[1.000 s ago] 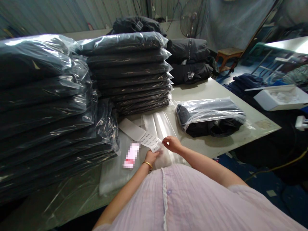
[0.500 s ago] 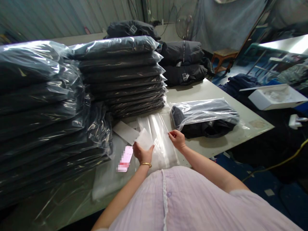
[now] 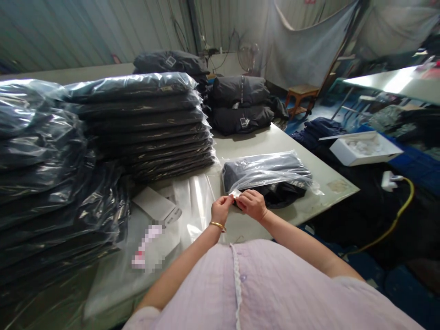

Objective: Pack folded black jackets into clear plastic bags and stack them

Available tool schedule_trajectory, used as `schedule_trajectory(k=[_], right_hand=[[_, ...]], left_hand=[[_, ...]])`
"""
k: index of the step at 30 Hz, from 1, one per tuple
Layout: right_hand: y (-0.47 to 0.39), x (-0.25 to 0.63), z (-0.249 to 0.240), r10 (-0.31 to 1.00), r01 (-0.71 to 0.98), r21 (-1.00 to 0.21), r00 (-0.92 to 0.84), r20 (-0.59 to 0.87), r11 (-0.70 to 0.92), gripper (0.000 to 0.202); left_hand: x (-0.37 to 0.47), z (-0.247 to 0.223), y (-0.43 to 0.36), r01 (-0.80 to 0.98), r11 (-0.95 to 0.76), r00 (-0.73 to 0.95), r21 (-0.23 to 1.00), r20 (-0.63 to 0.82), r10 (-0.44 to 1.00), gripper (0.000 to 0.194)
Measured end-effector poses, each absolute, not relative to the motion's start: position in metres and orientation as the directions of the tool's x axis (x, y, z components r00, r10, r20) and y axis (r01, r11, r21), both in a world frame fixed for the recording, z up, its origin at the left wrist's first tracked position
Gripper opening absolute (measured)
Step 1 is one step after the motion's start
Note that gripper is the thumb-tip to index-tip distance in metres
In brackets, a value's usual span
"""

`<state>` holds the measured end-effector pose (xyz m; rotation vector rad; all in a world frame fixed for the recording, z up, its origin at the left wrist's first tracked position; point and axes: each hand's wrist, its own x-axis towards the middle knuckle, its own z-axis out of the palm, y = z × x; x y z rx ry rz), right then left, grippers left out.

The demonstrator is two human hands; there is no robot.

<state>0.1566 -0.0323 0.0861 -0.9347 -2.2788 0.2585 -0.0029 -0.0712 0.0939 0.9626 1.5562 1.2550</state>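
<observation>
My left hand [image 3: 221, 211] and my right hand [image 3: 252, 205] meet at the near left corner of a clear plastic bag [image 3: 266, 168]. Both are closed, fingertips pinched around a small whitish piece [image 3: 235, 194]; whether it belongs to the bag or is separate I cannot tell. A folded dark garment [image 3: 285, 194] lies inside the bag, its near side showing below the plastic edge. Left of my hands, flat clear bags [image 3: 197, 195] rest on the table, with a pale sheet [image 3: 172, 236] and a white card [image 3: 153, 202] on top.
Tall stacks of bagged dark garments [image 3: 144, 126] fill the table's left side. Folded dark garments [image 3: 240, 117] sit at the back. Beyond the table's right edge [image 3: 343, 183] are an open white box [image 3: 364, 149], a yellow cable [image 3: 400, 213] and a wooden stool [image 3: 302, 94].
My left hand has let go of the white sheet, which now lies to the left, and has moved right to meet my right hand by the bagged garment. The view has shifted rightward.
</observation>
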Motion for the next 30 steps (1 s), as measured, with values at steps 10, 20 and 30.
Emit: schedule_trajectory(k=[10, 20, 30], right_hand=[[-0.009, 0.244, 0.086, 0.645, 0.511, -0.394, -0.609, 0.461, 0.764, 0.027], [0.016, 0.286, 0.098, 0.946, 0.366, -0.873, -0.151, 0.286, 0.322, 0.033], [0.052, 0.325, 0.090, 0.956, 0.370, -0.893, 0.041, 0.291, 0.256, 0.032]], left_hand=[[0.071, 0.083, -0.032, 0.097, 0.110, -0.317, 0.989, -0.074, 0.945, 0.021], [0.109, 0.096, -0.014, 0.212, 0.086, -0.291, 0.974, -0.021, 0.956, 0.022], [0.121, 0.116, 0.019, 0.535, -0.084, -0.189, 0.841, 0.215, 0.958, 0.035]])
